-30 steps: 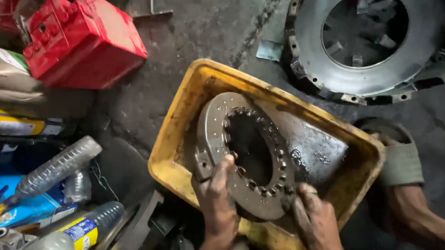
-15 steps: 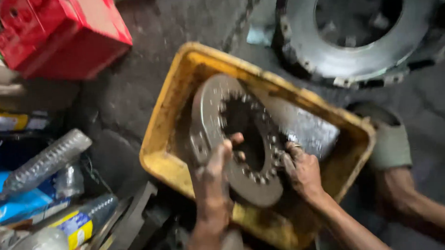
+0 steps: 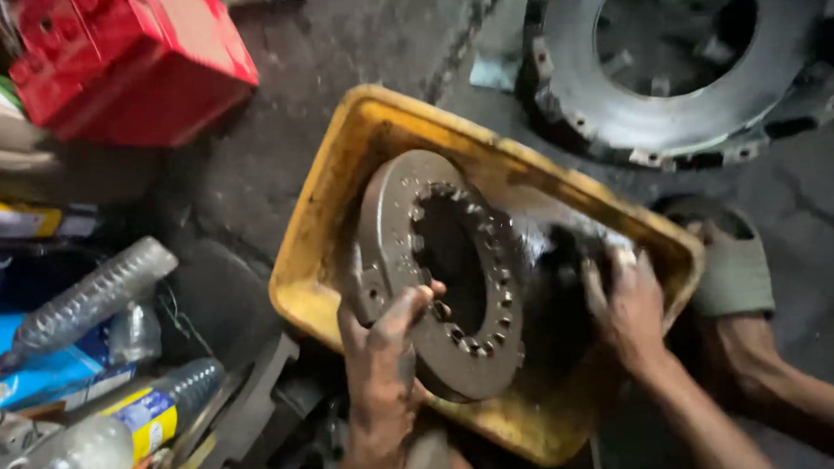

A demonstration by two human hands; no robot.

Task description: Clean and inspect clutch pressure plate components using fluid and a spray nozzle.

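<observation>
While the scene is viewed from above, a grey metal ring plate (image 3: 446, 275) with bolt heads around its inner opening is seen standing tilted in a yellow plastic tray (image 3: 343, 228) that rests on a dark, grimy floor (image 3: 337, 71). The plate's lower edge is gripped by the left hand (image 3: 385, 365), whose thumb is hooked over the inner rim while the fingers are closed round the outer edge. The right hand (image 3: 628, 310) is spread open and laid flat on the wet, dark bottom of the tray, just beside the plate and not touching it; nothing is held in it. Both hands are smeared with grease.

Behind the tray, at the upper right, a large round clutch cover (image 3: 689, 77) is laid on the floor, apart from the tray. A foot in a grey-green sandal (image 3: 732, 270) is placed just beside the tray's right corner. At the upper left a red box (image 3: 134, 64) is seen, well apart from the tray. Along the left edge several clear plastic bottles (image 3: 91, 297) are lying on their sides among blue and yellow packages (image 3: 38, 373).
</observation>
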